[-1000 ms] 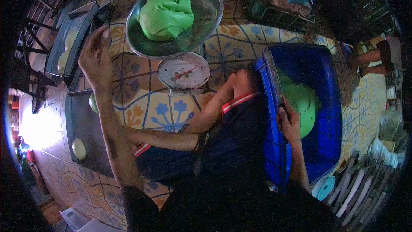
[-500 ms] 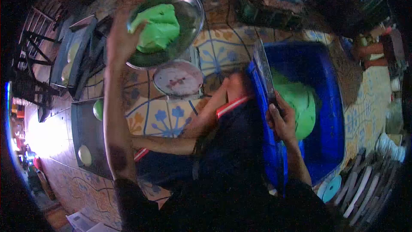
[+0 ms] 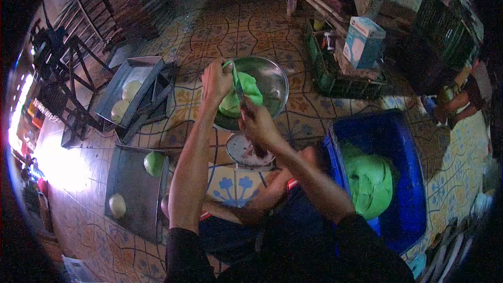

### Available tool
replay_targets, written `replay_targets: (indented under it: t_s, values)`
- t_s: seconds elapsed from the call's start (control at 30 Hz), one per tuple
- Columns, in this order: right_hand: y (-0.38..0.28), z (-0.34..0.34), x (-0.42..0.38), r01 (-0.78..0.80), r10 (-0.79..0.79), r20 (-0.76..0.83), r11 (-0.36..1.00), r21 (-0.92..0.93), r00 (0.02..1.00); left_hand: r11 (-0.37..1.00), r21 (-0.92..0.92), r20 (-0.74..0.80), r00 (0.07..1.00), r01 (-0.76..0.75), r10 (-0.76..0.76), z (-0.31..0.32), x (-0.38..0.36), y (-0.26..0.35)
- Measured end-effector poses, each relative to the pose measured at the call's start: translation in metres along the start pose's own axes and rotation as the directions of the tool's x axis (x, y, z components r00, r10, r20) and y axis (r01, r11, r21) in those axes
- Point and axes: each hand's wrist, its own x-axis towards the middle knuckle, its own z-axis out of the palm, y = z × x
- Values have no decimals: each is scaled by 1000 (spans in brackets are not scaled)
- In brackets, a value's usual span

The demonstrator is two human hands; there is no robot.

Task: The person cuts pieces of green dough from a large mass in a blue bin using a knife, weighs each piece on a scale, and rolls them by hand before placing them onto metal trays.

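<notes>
My left hand (image 3: 216,81) is closed over the near left side of a metal bowl (image 3: 275,81), pinching a bit of green dough at the tip of a knife (image 3: 240,90). My right hand (image 3: 257,123) grips the knife's handle, and the blade points up and away toward my left fingers. Beneath the blade, a lump of green dough (image 3: 246,91) lies in the bowl. The bowl stands behind a round whitish plate or dial (image 3: 243,147), partly covered by my right forearm. A larger mass of green dough (image 3: 369,186) sits in the blue tub (image 3: 411,178) at right.
At left, a metal tray (image 3: 133,194) holds a green ball (image 3: 153,164) and a pale ball (image 3: 117,205). Another tray (image 3: 144,65) behind it carries two pale balls. A dark green crate (image 3: 343,89) with a box (image 3: 364,42) is at back right. Another person (image 3: 456,102) is at far right.
My right hand has brought the knife from the blue tub's edge across to the bowl. My left hand, earlier on the dough in the bowl, now meets the blade above it. The view has tilted up.
</notes>
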Motion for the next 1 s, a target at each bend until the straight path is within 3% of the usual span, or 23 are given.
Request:
replay_targets:
  t_s: [0.07, 0.13, 0.17, 0.2, 0.27, 0.3, 0.33, 0.4, 0.47, 0.5, 0.57, 0.63, 0.7, 0.73, 0.77, 0.8, 0.83, 0.9, 1.0]
  values:
    - [5, 7, -37, 70, -69, -15, 993, 93, 997, 993, -114, -27, 999, 23, -26, 5, 8, -8]
    - [16, 7, -40, 282, -288, -37, 953, -111, 957, 953, -303, 11, 1000, -10, 14, 17, 10, -11]
    - [14, 7, -17, 178, -177, -10, 979, 100, 984, 909, -411, -23, 998, -63, 59, 21, 4, -9]
    - [0, 9, 4, 160, -163, 14, 981, 113, 987, 851, -511, -57, 993, -119, 104, 23, -3, -4]
    - [-11, 18, 33, 118, -127, 52, 981, 157, 991, 928, -364, 47, 994, -76, 100, -14, -9, 30]
    - [-7, 23, 46, 100, -114, 70, 979, 179, 991, 909, -383, -33, 986, -164, 164, -33, -11, 50]
    - [-12, 26, 48, 83, -103, 95, 977, 196, 990, 856, -508, -58, 995, -99, 81, -35, -5, 48]
    - [-4, 21, 4, 90, -106, 184, 992, 90, 977, 690, -723, -69, 991, 29, -114, -40, 5, 33]
    - [25, 3, -47, 142, -90, 454, 986, -82, 886, 445, -895, -118, 974, -19, -195, -60, -1, 48]
    - [20, -2, -84, -30, 46, 473, 999, -42, 880, 400, -914, -149, 976, -74, -160, -69, 0, 55]
    - [39, -28, -139, 70, -14, 479, 993, -99, 878, 368, -908, -247, 965, -198, -91, -84, -3, 68]
    - [58, -79, -169, 368, -216, 400, 861, -352, 890, 400, -847, -394, 918, -349, -34, -99, -17, 82]
    - [54, -141, -202, 201, -161, 125, 856, -476, 979, 459, -779, -480, 877, -427, 1, -96, -53, 100]
    - [51, -169, -221, 32, -71, -81, 912, -408, 994, 497, -751, -490, 872, -435, 23, -87, -73, 111]
    - [42, -191, -237, -83, -26, -314, 941, -327, 949, 526, -738, -465, 883, -423, 59, -74, -94, 125]
    - [34, -212, -253, -173, 26, -534, 958, -227, 845, 552, -728, -416, 902, -407, 117, -56, -117, 140]
    - [40, -235, -270, -187, -53, -659, 939, -288, 750, 574, -720, -337, 920, -389, 201, -34, -138, 158]
    - [66, -275, -311, -262, -154, -800, 895, -361, 579, 607, -690, -86, 877, -394, 472, 21, -182, 200]
    - [107, -309, -354, -370, -149, -877, 865, -339, 456, 663, -447, 338, 573, -600, 746, 118, -262, 247]
